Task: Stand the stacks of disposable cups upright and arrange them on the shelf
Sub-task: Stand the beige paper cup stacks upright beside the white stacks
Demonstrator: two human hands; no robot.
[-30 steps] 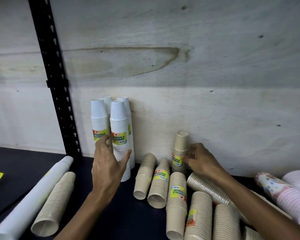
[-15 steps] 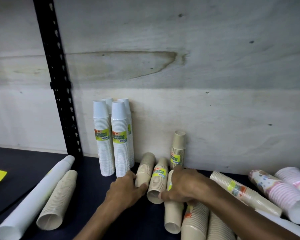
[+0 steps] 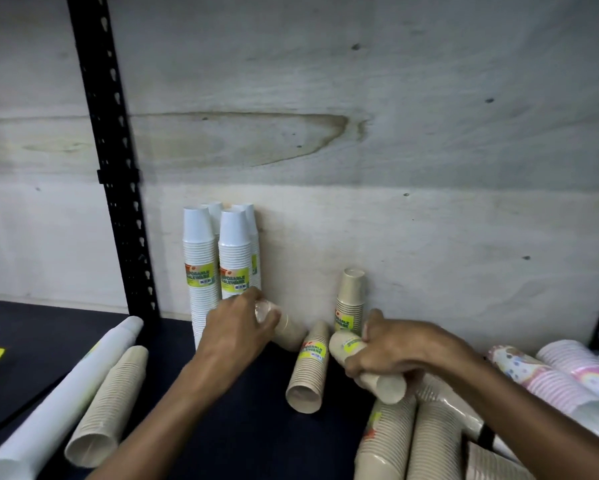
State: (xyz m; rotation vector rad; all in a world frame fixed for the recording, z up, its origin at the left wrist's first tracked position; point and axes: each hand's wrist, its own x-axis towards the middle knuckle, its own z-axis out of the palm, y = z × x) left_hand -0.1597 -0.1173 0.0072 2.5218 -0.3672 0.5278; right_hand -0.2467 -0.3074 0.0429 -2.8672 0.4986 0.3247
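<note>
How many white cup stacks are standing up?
4: two in front, two behind them against the wall, mostly hidden. More could be hidden behind.

Stockroom or shop storage, slotted black metal upright (image 3: 113, 174), plywood backing (image 3: 395, 133), labelled cup packs (image 3: 201, 271) (retail stickers)

A dark shelf (image 3: 31, 327) backed by pale plywood. Four white cup stacks (image 3: 201, 271) stand upright at the back, with one tan stack (image 3: 350, 299) upright to their right. A tan stack (image 3: 308, 368) lies on its side between them. At the left lie a long white stack (image 3: 59, 407) and a tan one (image 3: 113, 403); more tan stacks (image 3: 409, 441) and pink patterned ones (image 3: 554, 379) lie at the right.
</note>
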